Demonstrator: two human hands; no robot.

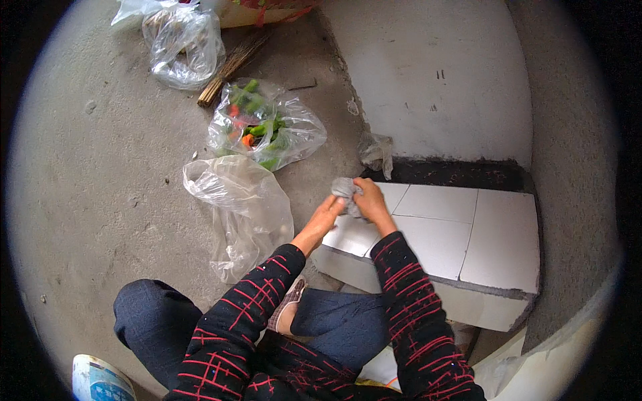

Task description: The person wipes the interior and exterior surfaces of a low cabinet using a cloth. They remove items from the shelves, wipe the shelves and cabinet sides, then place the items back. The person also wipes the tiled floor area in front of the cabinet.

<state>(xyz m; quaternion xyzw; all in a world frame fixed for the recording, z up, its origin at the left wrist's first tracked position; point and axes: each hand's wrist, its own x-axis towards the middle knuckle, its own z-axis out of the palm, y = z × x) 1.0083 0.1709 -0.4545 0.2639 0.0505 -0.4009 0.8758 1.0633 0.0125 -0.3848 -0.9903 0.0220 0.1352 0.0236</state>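
Observation:
A bunched grey cloth (pixel 344 187) is held between my two hands over the left end of a white tiled ledge (pixel 432 240). My right hand (pixel 370 201) grips its right side with bent fingers. On the lower left of the cloth, my left hand (pixel 323 220) has its thumb and fingers pressed against it. Part of the cloth is hidden behind the fingers. Just beyond the hands, a crumpled clear plastic bag (pixel 377 150) hangs over the ledge's dark back edge (pixel 451 173).
To the left on the concrete floor (pixel 110 185) lie an empty-looking clear bag (pixel 246 215) and a plastic bag of green and red peppers (pixel 266 125). Behind them are a twig broom (pixel 233 67) and another filled bag (pixel 183 47). A white bucket (pixel 100 378) stands at lower left.

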